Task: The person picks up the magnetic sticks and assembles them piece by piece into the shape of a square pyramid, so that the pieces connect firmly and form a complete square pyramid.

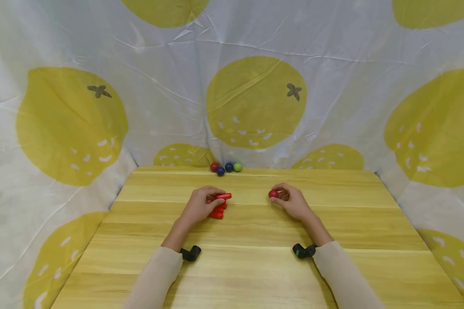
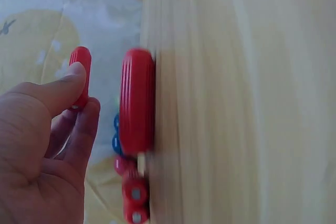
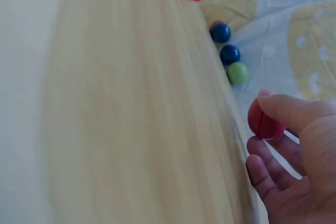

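My left hand (image 1: 199,204) pinches a red ridged rod (image 1: 225,196) between thumb and fingers, lifted over several more red rods (image 1: 216,215) that lie side by side on the table. In the left wrist view the held rod (image 2: 81,59) points upward, and a lying rod (image 2: 137,100) shows lengthwise grooves. Others there show pale round ends. To the right, my right hand (image 1: 293,202) holds a red ball (image 1: 273,193) by thumb and fingertips. A dark groove crosses that ball (image 3: 260,121) in the right wrist view. A gap separates rod and ball.
Toward the back edge of the wooden table (image 1: 247,274) sit a red ball (image 1: 214,167), two blue balls (image 1: 229,167) and a green ball (image 1: 237,167). A lemon-print cloth (image 1: 170,98) hangs behind. Black devices (image 1: 192,253) are on both wrists.
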A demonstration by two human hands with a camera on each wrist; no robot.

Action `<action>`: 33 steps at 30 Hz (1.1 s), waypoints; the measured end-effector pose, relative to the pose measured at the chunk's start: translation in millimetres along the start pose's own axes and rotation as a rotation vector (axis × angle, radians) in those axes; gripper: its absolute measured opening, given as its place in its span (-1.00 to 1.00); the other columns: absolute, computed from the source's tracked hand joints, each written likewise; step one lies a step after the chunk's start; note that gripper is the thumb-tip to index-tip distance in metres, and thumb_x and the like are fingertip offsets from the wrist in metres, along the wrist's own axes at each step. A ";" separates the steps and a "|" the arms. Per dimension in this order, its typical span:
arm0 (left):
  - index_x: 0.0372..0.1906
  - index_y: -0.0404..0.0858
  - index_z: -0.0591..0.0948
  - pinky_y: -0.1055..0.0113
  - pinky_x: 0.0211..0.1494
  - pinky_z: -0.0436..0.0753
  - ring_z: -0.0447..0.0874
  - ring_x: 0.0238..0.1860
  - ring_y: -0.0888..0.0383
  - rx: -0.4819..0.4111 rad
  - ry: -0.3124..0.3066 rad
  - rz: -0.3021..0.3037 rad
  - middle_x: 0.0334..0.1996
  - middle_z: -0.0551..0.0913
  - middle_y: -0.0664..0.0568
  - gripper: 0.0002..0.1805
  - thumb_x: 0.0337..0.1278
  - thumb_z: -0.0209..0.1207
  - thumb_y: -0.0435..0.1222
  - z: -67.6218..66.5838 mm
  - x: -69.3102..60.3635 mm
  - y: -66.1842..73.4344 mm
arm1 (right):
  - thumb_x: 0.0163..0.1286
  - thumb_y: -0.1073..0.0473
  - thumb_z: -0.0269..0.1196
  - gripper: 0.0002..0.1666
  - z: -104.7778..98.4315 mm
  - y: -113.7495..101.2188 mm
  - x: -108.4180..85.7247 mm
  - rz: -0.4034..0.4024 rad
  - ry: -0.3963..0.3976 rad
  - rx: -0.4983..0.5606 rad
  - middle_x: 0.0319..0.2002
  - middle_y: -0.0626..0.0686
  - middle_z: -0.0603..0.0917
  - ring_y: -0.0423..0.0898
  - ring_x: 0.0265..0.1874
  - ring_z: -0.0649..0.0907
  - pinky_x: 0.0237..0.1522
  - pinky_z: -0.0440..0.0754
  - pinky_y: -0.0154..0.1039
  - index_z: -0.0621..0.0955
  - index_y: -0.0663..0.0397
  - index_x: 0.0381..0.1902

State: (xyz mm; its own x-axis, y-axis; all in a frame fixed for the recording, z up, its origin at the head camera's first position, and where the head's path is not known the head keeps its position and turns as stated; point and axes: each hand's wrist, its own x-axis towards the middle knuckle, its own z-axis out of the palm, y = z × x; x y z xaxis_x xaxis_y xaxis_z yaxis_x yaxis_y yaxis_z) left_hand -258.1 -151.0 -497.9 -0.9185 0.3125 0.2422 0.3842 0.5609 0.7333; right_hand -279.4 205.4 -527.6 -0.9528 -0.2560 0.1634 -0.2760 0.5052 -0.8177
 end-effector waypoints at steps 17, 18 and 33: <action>0.01 -0.19 0.80 0.17 0.06 0.74 0.77 -0.03 0.07 0.125 -0.026 0.091 -0.05 0.81 -0.04 -0.74 0.25 0.41 -0.25 62.3 22.8 36.2 | 0.39 0.28 0.39 -0.50 26.1 -17.2 -9.0 -0.075 -0.084 0.134 0.13 0.23 0.70 0.08 -0.04 0.75 0.02 0.73 -0.23 0.61 0.24 0.25; 0.01 -0.19 0.80 0.16 0.07 0.74 0.77 -0.03 0.07 0.122 -0.031 0.092 -0.05 0.81 -0.04 -0.74 0.25 0.40 -0.26 64.3 23.7 37.0 | 0.39 0.27 0.39 -0.50 26.7 -16.8 -9.4 -0.079 -0.085 0.132 0.13 0.23 0.70 0.09 -0.04 0.75 0.01 0.73 -0.21 0.60 0.24 0.26; 0.00 -0.19 0.79 0.32 -0.04 0.74 0.75 -0.17 0.18 0.098 -0.076 0.103 -0.08 0.81 -0.01 -0.77 0.28 0.37 -0.28 76.3 26.8 36.0 | 0.36 0.09 0.45 -0.58 34.7 -18.3 -4.1 -0.160 -0.094 -0.032 0.04 0.05 0.67 -0.06 -0.08 0.62 -0.10 0.60 -0.23 0.70 -0.03 0.16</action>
State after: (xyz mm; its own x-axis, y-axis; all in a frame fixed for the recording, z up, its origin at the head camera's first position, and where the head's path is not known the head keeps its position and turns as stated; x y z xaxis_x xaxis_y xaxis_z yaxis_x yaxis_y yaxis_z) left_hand -261.7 -64.0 -513.5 -0.8654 0.4276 0.2612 0.4867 0.5938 0.6407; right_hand -266.1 168.6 -532.4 -0.8806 -0.4104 0.2367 -0.4287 0.4777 -0.7668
